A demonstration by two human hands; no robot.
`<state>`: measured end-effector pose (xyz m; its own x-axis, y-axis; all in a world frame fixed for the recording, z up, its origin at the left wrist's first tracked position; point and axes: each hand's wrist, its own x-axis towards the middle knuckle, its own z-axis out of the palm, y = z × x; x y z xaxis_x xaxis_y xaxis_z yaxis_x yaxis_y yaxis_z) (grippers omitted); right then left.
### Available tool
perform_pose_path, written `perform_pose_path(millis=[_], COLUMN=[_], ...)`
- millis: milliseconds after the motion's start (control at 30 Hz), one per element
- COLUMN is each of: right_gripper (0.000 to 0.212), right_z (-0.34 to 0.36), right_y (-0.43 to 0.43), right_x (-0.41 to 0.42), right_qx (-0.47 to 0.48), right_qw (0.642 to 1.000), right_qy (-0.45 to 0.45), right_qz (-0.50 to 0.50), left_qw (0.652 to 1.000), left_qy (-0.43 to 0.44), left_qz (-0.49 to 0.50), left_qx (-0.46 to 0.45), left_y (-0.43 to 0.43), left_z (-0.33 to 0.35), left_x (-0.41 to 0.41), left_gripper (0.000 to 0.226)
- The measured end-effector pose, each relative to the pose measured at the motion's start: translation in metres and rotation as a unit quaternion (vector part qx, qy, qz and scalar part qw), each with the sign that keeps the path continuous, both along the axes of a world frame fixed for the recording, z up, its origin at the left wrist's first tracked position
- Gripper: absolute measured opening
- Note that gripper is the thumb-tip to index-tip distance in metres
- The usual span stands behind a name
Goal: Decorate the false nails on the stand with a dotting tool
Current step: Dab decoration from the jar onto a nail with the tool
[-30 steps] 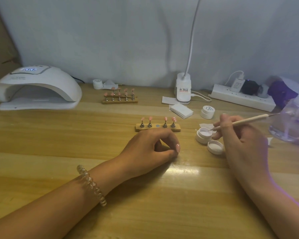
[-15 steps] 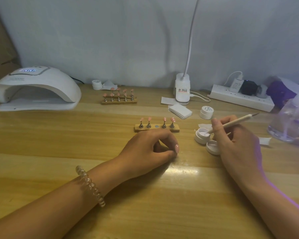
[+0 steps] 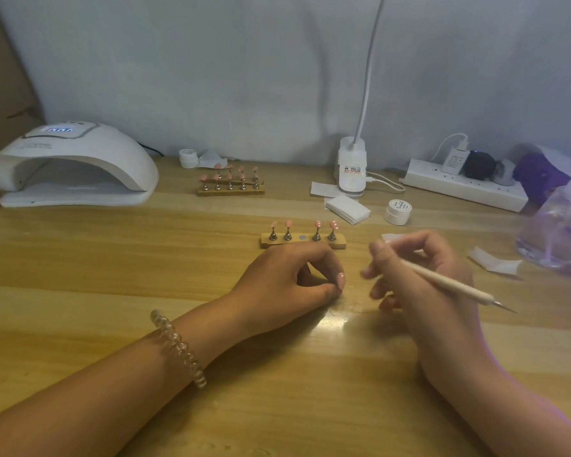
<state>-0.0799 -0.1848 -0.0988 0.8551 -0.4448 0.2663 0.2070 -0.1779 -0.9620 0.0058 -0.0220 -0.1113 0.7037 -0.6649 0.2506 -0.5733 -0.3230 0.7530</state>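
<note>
Now the right hand (image 3: 419,275) pinches the slim white dotting tool (image 3: 442,280), its working end lost among blurred fingertips. The left hand (image 3: 287,278) rests curled on the pale wooden surface (image 3: 112,275); whether it holds anything can't be told. Just beyond it sits the small wooden stand (image 3: 340,243) of pink false nails (image 3: 317,224), two already dotted white. The danger: a hurried swing could smear dots that may be wet, or the left knuckles could nudge the stand.
</note>
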Motion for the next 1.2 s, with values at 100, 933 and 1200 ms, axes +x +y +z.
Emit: perform_pose_path(millis=[100, 933, 1200], right_gripper=[0.020, 0.015, 0.016], right_z=[-0.0022, 0.0032, 0.0020], right_y=[0.0061, 0.0117, 0.0115], right_x=[-0.0001, 0.0014, 0.0021], right_qx=[0.048, 0.001, -0.003], right_qw=[0.997, 0.994, 0.995], right_qy=[0.058, 0.103, 0.094], right_qz=[0.018, 0.025, 0.026], left_qw=[1.000, 1.000, 1.000], left_qy=[-0.009, -0.009, -0.013], left_qz=[0.000, 0.000, 0.002], left_qx=[0.000, -0.001, 0.000], left_y=[-0.0003, -0.0003, -0.0002], left_z=[-0.0002, 0.0002, 0.0006], left_x=[-0.0008, -0.0011, -0.0014], left_gripper=[0.015, 0.016, 0.018])
